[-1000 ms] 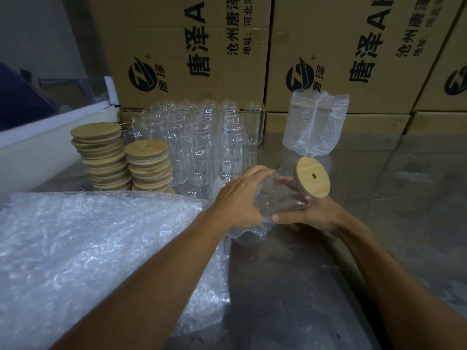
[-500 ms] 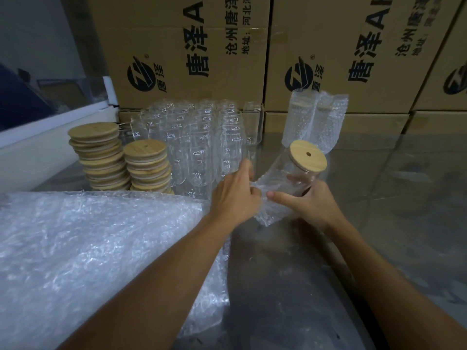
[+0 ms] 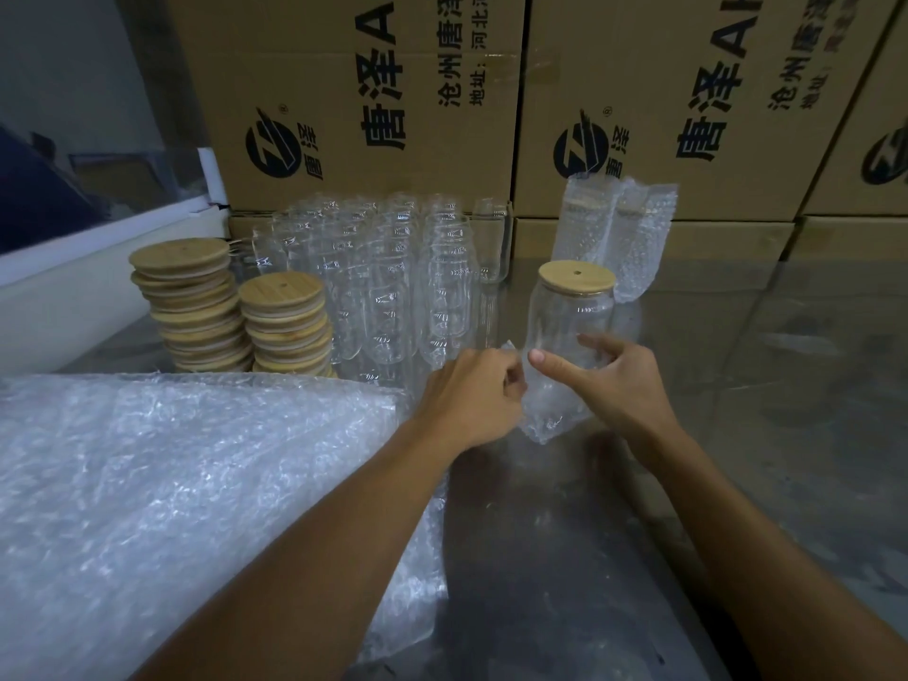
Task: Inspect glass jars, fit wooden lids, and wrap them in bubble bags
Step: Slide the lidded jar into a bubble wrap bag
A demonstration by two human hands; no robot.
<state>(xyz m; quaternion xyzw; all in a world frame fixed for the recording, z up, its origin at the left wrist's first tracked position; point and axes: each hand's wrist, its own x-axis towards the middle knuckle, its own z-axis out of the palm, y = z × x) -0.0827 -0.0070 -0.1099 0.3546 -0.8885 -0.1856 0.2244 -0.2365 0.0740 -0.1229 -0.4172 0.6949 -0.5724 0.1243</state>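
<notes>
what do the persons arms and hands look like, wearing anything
Both forearms are bare right to the bottom edge of the picture: no sleeves show. The left hand and right hand have no gloves, and no watch, bracelet or ring is visible. The right thumbnail is short and unpainted. Nothing above the forearms is in view.

Cardboard cartons [image 3: 373, 105] bear "唐泽", "沧州唐泽" and "地址:河北" in black print.

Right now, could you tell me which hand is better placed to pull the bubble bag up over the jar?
Probably the left hand: it pinches the bubble bag's edge, while the right hand steadies the jar.
</notes>
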